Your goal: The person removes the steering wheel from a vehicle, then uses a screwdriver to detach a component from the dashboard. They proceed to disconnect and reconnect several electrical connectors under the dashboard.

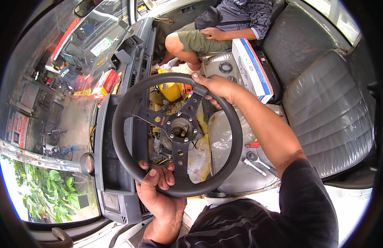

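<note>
A black three-spoke steering wheel (237, 136) with a padded rim fills the middle of the head view. My left hand (160, 190) is closed on the lower left of its rim, fingers curled over toward a spoke. My right hand (218, 87) grips the upper right of the rim, thumb on top, near another spoke. Several bolts ring the hub (183, 127), whose open centre shows a metal shaft end. On the seat right of the wheel lie a ratchet wrench (253, 157), a long chrome socket (256, 167) and a red-handled tool (253, 145).
A person (224, 31) in green shorts sits at the far side. Beside them a white-and-blue box (251, 70) and a black ring (225, 67) rest on the grey seat (224, 132). A yellow object (170, 91) lies beyond the wheel. The dashboard (117, 136) and windshield are at left.
</note>
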Motion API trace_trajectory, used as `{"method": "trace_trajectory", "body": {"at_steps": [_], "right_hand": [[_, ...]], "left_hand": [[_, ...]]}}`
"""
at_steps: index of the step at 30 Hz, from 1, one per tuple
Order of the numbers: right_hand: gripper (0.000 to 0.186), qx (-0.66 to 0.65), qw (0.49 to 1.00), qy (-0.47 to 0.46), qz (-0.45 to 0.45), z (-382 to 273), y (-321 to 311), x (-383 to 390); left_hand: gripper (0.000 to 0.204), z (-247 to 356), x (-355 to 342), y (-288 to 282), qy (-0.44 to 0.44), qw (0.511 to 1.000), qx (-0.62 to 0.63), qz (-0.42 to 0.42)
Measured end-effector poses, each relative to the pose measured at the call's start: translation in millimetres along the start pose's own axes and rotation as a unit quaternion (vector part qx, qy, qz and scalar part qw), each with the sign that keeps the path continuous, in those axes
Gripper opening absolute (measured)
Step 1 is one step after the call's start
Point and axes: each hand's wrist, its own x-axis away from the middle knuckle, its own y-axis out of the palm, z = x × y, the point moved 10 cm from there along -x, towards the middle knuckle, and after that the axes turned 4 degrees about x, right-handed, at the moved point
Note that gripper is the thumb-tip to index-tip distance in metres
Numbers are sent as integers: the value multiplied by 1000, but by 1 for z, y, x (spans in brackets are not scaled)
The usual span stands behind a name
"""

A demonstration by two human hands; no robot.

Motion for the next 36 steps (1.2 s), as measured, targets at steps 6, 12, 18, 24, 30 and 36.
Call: {"method": "trace_trajectory", "body": {"at_steps": [6, 12, 18, 24, 30, 36], "right_hand": [[79, 128, 987, -60, 72, -13, -13, 2], [76, -12, 999, 27, 13, 11, -3, 0], [80, 109, 991, -16, 79, 4, -15, 10], [73, -7, 999, 35, 21, 16, -3, 5], [75, 96, 993, 7, 63, 11, -15, 11], [74, -13, 990, 88, 109, 30, -10, 18]], "left_hand": [[28, 7, -1, 10, 11, 997, 29, -77], [28, 4, -3, -1, -9, 999, -13, 40], [30, 10, -11, 2, -28, 998, 47, -18], [33, 5, -5, 0, -4, 999, -21, 25], [31, 18, -16, 17, -35, 996, 24, -77], [26, 14, -17, -1, -23, 1000, 12, -1]]}}
